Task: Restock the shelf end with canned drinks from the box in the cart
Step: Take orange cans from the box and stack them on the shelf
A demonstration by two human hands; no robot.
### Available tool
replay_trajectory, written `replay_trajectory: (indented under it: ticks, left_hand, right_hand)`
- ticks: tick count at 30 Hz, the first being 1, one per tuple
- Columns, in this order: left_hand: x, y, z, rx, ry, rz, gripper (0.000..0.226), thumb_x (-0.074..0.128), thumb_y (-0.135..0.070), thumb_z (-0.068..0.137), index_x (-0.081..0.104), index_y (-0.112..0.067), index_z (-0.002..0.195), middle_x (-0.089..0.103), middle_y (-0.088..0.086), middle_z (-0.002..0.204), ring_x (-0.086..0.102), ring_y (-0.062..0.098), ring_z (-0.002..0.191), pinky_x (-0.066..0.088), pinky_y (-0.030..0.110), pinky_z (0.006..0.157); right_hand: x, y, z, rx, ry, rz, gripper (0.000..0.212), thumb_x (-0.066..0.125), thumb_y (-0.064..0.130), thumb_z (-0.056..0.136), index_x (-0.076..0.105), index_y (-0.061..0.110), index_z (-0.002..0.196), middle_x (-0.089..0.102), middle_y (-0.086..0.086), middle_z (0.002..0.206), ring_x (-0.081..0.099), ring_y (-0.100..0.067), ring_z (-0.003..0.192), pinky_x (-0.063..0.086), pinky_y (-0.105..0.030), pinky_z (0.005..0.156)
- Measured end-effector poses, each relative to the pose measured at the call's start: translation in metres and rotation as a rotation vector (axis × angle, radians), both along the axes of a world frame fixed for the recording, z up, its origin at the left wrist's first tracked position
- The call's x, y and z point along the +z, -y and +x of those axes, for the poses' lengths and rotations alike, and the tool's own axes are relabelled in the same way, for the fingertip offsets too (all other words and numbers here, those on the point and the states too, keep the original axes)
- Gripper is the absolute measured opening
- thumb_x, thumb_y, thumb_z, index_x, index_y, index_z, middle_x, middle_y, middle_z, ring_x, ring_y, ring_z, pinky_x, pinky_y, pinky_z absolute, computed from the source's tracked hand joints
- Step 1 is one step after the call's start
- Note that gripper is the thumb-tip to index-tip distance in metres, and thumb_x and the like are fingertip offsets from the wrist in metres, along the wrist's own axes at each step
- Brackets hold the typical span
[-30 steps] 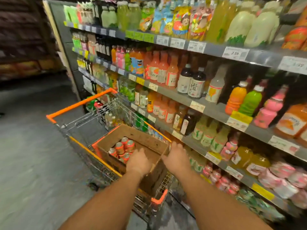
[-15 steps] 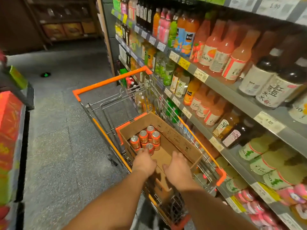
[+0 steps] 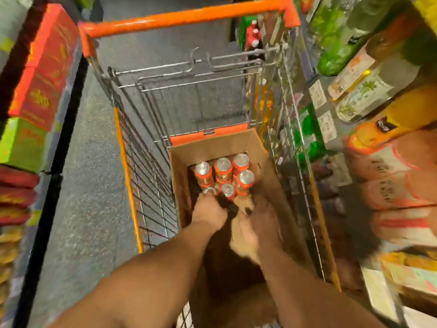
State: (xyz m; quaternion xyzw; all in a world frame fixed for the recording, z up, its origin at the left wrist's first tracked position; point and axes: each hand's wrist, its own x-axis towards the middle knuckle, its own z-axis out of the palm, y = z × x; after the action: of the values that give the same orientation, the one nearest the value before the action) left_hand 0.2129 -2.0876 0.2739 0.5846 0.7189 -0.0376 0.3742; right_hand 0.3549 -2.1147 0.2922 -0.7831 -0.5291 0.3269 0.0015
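An open cardboard box [image 3: 257, 147] sits in the near end of the wire cart [image 3: 184, 17], which has an orange handle. Several orange canned drinks with silver tops [image 3: 223, 170] stand upright at the box's far end. My left hand [image 3: 209, 213] is down inside the box, its fingers curled over the nearest left can [image 3: 209, 191]. Blurred by motion, my right hand [image 3: 259, 223] is beside it in the box. Its fingers stretch toward the right-hand cans and hold nothing.
Shelves packed with bottled drinks [image 3: 369, 91] and price tags run close along the cart's right side. On the left stand stacked red and green cartons [image 3: 45, 74] on a dark-edged display. Grey floor [image 3: 89, 185] shows between that display and the cart.
My view has tipped down over the cart. Both hands have moved forward from the box's near edge to the cans, and my left hand has closed over one.
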Motion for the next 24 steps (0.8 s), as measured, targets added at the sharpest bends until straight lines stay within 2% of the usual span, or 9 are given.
replay_trajectory:
  ticks: [5, 7, 9, 11, 14, 17, 20, 21, 24]
  left_hand:
    - [-0.061, -0.022, 0.015, 0.088, -0.075, -0.053, 0.053, 0.061, -0.032, 0.086, 0.049, -0.012, 0.133, 0.05, 0.012, 0.136, 0.045, 0.032, 0.126, 0.037, 0.036, 0.107]
    - [-0.081, -0.029, 0.023, 0.056, -0.099, 0.01, 0.052, 0.06, -0.037, 0.086, 0.05, -0.014, 0.132, 0.05, 0.012, 0.135, 0.045, 0.033, 0.126, 0.036, 0.038, 0.108]
    - [-0.1, -0.035, 0.03, 0.016, -0.114, 0.088, 0.045, 0.052, -0.039, 0.09, 0.053, -0.016, 0.129, 0.053, 0.009, 0.132, 0.046, 0.032, 0.123, 0.035, 0.038, 0.107]
    - [-0.119, -0.041, 0.035, 0.017, -0.116, 0.127, 0.041, 0.046, -0.033, 0.094, 0.052, -0.018, 0.132, 0.053, 0.007, 0.134, 0.045, 0.031, 0.124, 0.035, 0.039, 0.109]
    - [-0.143, -0.049, 0.04, -0.043, -0.121, 0.153, 0.046, 0.041, -0.027, 0.095, 0.045, -0.019, 0.14, 0.05, 0.007, 0.139, 0.041, 0.03, 0.128, 0.034, 0.04, 0.111]
    - [-0.16, -0.053, 0.041, -0.05, -0.154, 0.159, 0.042, 0.041, -0.03, 0.097, 0.045, -0.022, 0.138, 0.049, 0.004, 0.138, 0.042, 0.029, 0.127, 0.034, 0.039, 0.109]
    - [-0.164, -0.055, 0.042, -0.019, -0.183, 0.142, 0.033, 0.041, -0.031, 0.099, 0.049, -0.025, 0.13, 0.053, 0.003, 0.132, 0.043, 0.028, 0.124, 0.035, 0.041, 0.104]
    - [-0.163, -0.056, 0.043, -0.042, -0.21, 0.141, 0.03, 0.04, -0.031, 0.098, 0.05, -0.024, 0.126, 0.056, 0.003, 0.129, 0.045, 0.028, 0.122, 0.034, 0.041, 0.103]
    - [-0.153, -0.057, 0.043, -0.127, -0.248, 0.154, 0.029, 0.043, -0.031, 0.094, 0.051, -0.02, 0.12, 0.06, 0.005, 0.122, 0.049, 0.028, 0.117, 0.034, 0.041, 0.098]
  right_hand:
    - [-0.061, -0.023, -0.004, -0.09, -0.06, -0.005, 0.056, 0.061, 0.035, 0.089, 0.044, 0.008, 0.135, 0.054, -0.015, 0.129, 0.053, -0.031, 0.116, 0.043, -0.039, 0.094]
    - [-0.087, -0.035, -0.008, -0.176, -0.138, 0.01, 0.056, 0.063, 0.036, 0.088, 0.047, 0.009, 0.133, 0.056, -0.014, 0.127, 0.055, -0.032, 0.113, 0.043, -0.034, 0.088]
    - [-0.11, -0.052, -0.014, -0.297, -0.187, 0.064, 0.067, 0.069, 0.045, 0.082, 0.045, 0.012, 0.135, 0.058, -0.012, 0.127, 0.058, -0.03, 0.112, 0.044, -0.031, 0.086]
    - [-0.13, -0.071, -0.018, -0.417, -0.187, 0.127, 0.083, 0.074, 0.061, 0.071, 0.045, 0.015, 0.134, 0.06, -0.01, 0.129, 0.06, -0.028, 0.113, 0.049, -0.035, 0.09]
    - [-0.156, -0.092, -0.023, -0.515, -0.125, 0.164, 0.088, 0.071, 0.072, 0.064, 0.049, 0.011, 0.124, 0.063, -0.013, 0.121, 0.063, -0.031, 0.107, 0.05, -0.036, 0.085]
    - [-0.166, -0.09, -0.025, -0.541, -0.094, 0.258, 0.074, 0.074, 0.063, 0.064, 0.054, 0.011, 0.114, 0.066, -0.012, 0.107, 0.066, -0.032, 0.095, 0.044, -0.029, 0.073]
    - [-0.166, -0.076, -0.022, -0.488, -0.169, 0.335, 0.058, 0.078, 0.045, 0.068, 0.055, 0.019, 0.115, 0.065, 0.005, 0.094, 0.066, -0.018, 0.083, 0.04, -0.016, 0.066]
    - [-0.166, -0.071, -0.021, -0.469, -0.171, 0.349, 0.056, 0.078, 0.042, 0.07, 0.056, 0.019, 0.116, 0.066, 0.005, 0.094, 0.066, -0.017, 0.082, 0.044, -0.019, 0.064]
    - [-0.16, -0.057, -0.019, -0.47, -0.079, 0.36, 0.063, 0.083, 0.041, 0.067, 0.06, 0.009, 0.116, 0.069, -0.012, 0.103, 0.067, -0.032, 0.091, 0.049, -0.033, 0.072]
